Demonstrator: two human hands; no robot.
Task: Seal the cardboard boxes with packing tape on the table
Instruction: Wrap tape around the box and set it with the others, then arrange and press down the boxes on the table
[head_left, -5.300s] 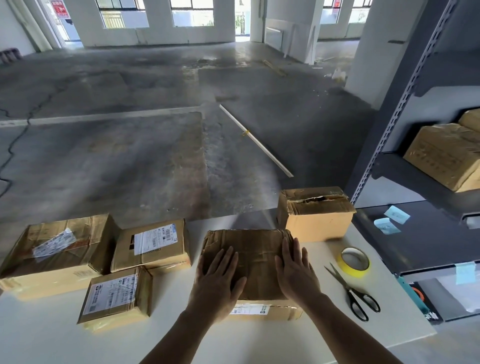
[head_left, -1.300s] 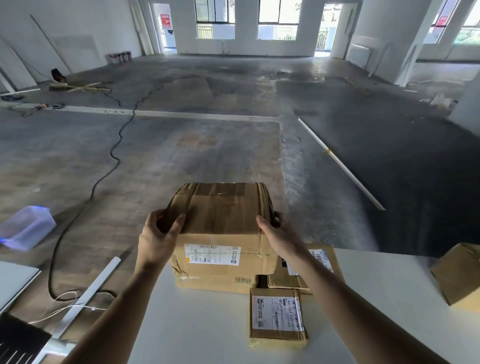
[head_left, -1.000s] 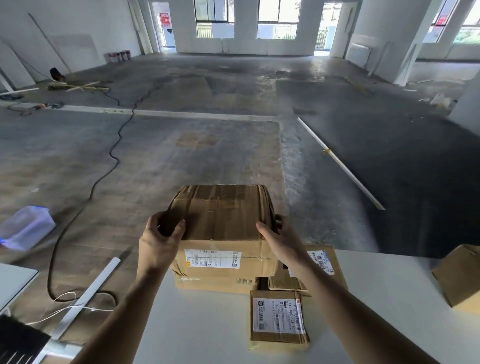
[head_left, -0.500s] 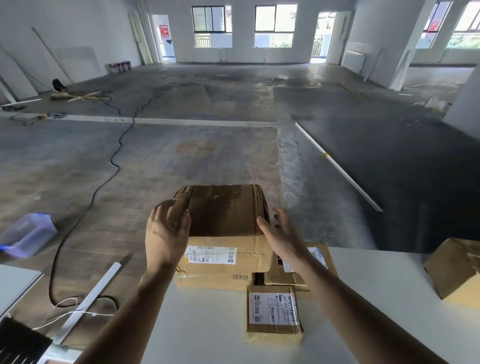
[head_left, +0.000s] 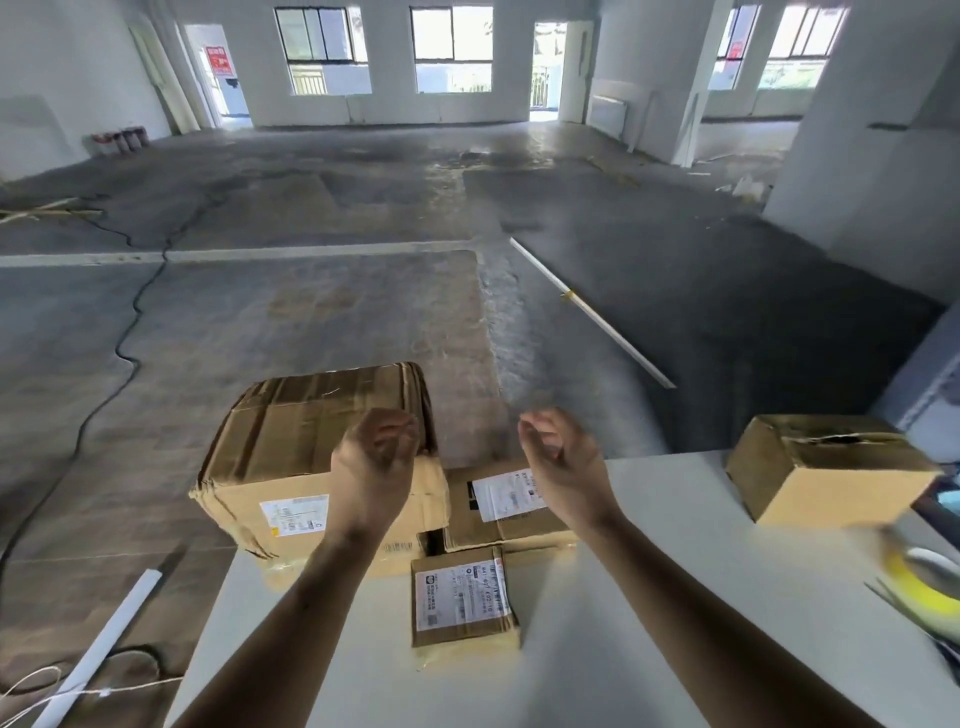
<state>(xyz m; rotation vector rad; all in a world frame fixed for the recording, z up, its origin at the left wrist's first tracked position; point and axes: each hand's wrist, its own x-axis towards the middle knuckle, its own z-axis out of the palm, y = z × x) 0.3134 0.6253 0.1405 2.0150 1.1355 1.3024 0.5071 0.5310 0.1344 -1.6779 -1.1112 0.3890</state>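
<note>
Head view: left hand (head_left: 376, 457) and right hand (head_left: 561, 460) are hovering loosely curled, gripping nothing as far as the blur shows. The big box (head_left: 311, 441) is sitting on another box (head_left: 397, 556) at the table's (head_left: 649, 597) far-left corner.

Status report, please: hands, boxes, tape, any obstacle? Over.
Both hands empty: left hand, right hand, fingers loosely curled. Large box stacked on another, at left end of table. Unsealed box far right; yellow tape roll near it, untouched. No obstacle seen.

White table (head_left: 649, 623) carries several cardboard boxes (head_left: 462, 597) and a yellow tape roll (head_left: 919, 590)
</note>
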